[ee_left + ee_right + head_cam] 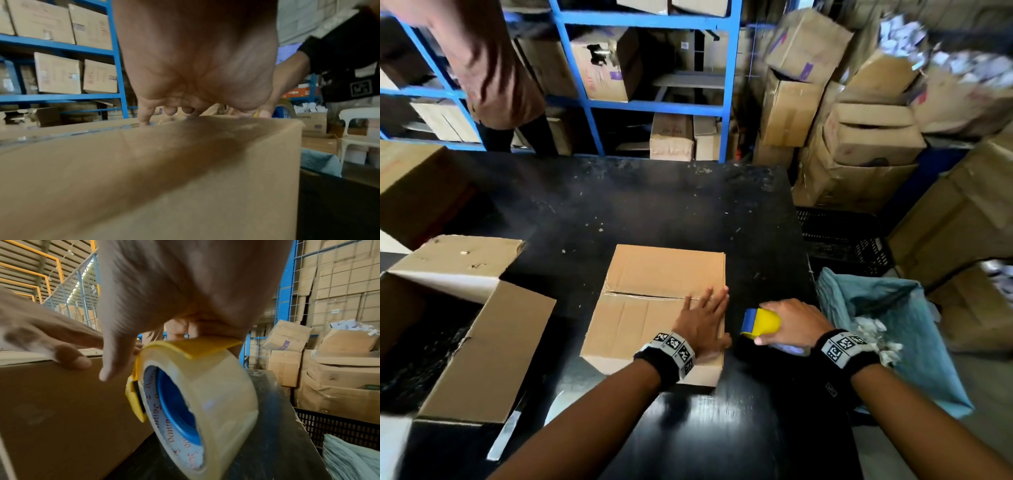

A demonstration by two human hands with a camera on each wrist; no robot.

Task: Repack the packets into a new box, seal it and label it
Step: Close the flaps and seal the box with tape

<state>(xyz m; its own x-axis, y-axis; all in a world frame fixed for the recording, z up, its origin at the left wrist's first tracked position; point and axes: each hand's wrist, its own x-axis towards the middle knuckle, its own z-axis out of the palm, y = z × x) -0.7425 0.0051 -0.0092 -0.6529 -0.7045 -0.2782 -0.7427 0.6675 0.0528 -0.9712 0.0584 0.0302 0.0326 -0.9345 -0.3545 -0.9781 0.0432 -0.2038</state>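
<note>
One cardboard box (654, 308), glossy tape roll (205, 402)

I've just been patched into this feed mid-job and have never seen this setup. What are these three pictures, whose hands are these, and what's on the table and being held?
No machine here: a person works with bare hands, wearing a camera on the head and one on each wrist. The head view looks down on a black table. The two wrist views look along each hand at its fingers.

On the table, a closed cardboard box sits in the middle, with clear tape along its top seam. An open box stands at the left edge. A blue bag hangs beside the table on the right.

The left hand presses flat on the closed box. The right hand grips a yellow tape dispenser holding a roll of clear tape, right of the box.
</note>
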